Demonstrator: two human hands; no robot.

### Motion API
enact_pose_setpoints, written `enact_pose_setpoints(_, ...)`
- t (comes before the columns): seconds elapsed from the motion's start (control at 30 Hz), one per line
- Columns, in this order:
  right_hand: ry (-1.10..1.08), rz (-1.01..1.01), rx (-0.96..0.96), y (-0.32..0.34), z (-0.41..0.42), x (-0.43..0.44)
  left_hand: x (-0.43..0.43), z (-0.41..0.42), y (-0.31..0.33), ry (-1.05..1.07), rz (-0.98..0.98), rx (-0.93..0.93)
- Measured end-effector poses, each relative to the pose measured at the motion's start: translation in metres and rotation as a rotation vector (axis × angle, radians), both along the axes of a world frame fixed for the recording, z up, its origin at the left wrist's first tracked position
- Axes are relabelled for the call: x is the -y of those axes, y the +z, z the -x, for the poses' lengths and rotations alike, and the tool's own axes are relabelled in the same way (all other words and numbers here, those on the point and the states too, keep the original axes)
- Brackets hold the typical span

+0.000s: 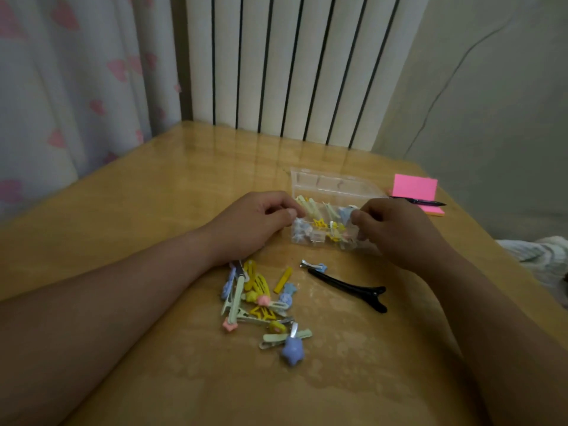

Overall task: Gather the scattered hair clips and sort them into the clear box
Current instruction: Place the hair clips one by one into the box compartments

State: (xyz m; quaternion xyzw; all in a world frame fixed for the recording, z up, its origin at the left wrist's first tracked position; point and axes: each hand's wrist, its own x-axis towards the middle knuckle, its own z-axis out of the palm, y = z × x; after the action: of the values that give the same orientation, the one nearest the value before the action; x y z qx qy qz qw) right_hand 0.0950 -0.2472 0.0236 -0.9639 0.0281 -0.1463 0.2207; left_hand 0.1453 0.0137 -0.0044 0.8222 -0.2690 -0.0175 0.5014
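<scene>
clips pile point(261, 302) before box point(325, 186), notepad point(415, 187) right of box

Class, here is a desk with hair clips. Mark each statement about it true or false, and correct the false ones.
1. The clear box stands open with clips inside. True.
2. The long black clip lies in the box. False: it lies on the table, outside the box.
3. A pile of coloured clips lies on the table, nearer the person than the box. True.
4. The pen lies on the pile. False: it lies on the pink sticky notes.
5. The left hand and right hand are at the box's two ends. True.
</scene>
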Motion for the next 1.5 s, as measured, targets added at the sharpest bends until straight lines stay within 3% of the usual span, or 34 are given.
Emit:
enact_pose_setpoints(0.23, 0.148, -0.067, 0.265, 0.014, 0.022, -0.025, -0.002, 0.0, 0.0, -0.01, -0.001, 0.001)
enact_pose_setpoints(0.57, 0.502, 0.085, -0.115, 0.019, 0.049, -0.063, -0.003, 0.0, 0.002, -0.005, 0.03, -0.016)
enact_pose_setpoints(0.83, 0.64, 0.087, -0.228, 0.01, 0.057, -0.088, -0.003, 0.0, 0.001, 0.0, 0.033, -0.02)
enact_pose_setpoints(1.1, 0.632, 0.224, -0.111, 0.0, 0.053, -0.096, -0.003, -0.002, -0.001, -0.002, 0.038, -0.016)
enact_pose_setpoints(1.27, 0.575, 0.066, -0.093, 0.007, 0.051, -0.089, -0.003, -0.004, -0.001, -0.028, 0.061, -0.015)
enact_pose_setpoints(1.5, 0.072, -0.176, 0.218, 0.02, 0.014, -0.02, -0.004, -0.003, -0.001, -0.089, 0.014, 0.0)
